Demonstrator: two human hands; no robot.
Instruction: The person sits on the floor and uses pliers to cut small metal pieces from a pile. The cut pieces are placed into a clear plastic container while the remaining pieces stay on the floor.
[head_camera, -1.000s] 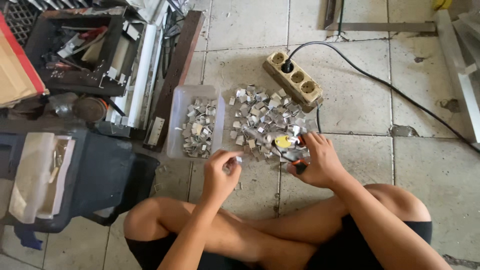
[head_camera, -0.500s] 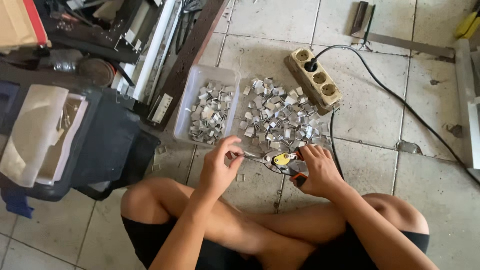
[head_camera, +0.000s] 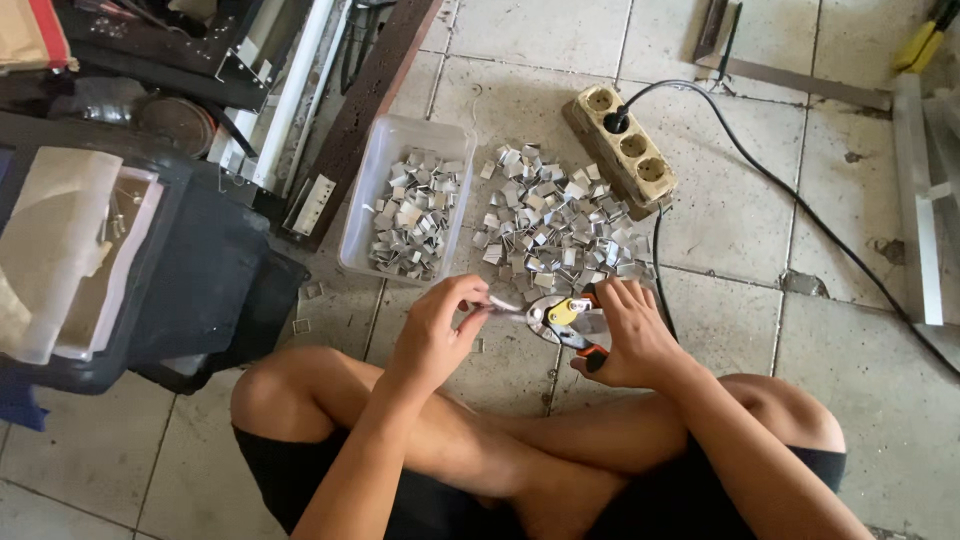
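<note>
I sit cross-legged on a tiled floor. My right hand (head_camera: 630, 335) grips a hand tool (head_camera: 565, 318) with a yellow and orange handle and a round metal head. My left hand (head_camera: 435, 330) pinches a small silver metal piece (head_camera: 503, 304) and holds it against the tool's head. Just beyond my hands lies a loose pile of small silver metal pieces (head_camera: 555, 230). A clear plastic tray (head_camera: 408, 200) to its left holds several more of the same pieces.
A beige power strip (head_camera: 625, 150) with a black cable (head_camera: 800, 210) plugged in lies beyond the pile. A black case (head_camera: 150, 260) sits at my left, with metal profiles and a dark wooden bar (head_camera: 365, 110) behind it. Metal rails (head_camera: 915, 200) lie at the right.
The view has shifted down and closer. My left hand has brought a metal piece up to the tool head, and my right hand has settled over the tool's handles.
</note>
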